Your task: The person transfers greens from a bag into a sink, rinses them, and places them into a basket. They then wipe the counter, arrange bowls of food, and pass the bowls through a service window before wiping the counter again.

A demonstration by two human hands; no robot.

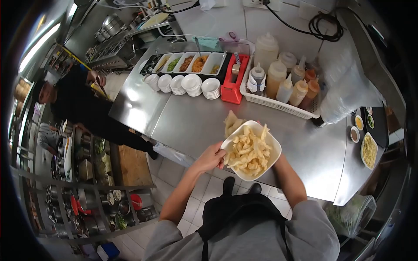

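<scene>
A white square-sided bowl (275, 153) full of pale golden fried strips (248, 150) is held up in front of me at the counter's near edge. My left hand (212, 157) is closed on its left rim, thumb and fingers gripping the side. My right forearm (289, 178) runs up behind the bowl's right side; the bowl hides that hand and its fingers. Just beyond the bowl's far left corner shows a beige, crumpled flat piece (233, 123), which I cannot identify.
On the steel counter (183, 122) stand stacked white dishes (191, 83), a tray of toppings (185, 63), a red holder (235, 80) and a basket (278, 106) of squeeze bottles. Another bowl of food (369, 150) sits far right. At left stands a person (82, 104) in dark clothes.
</scene>
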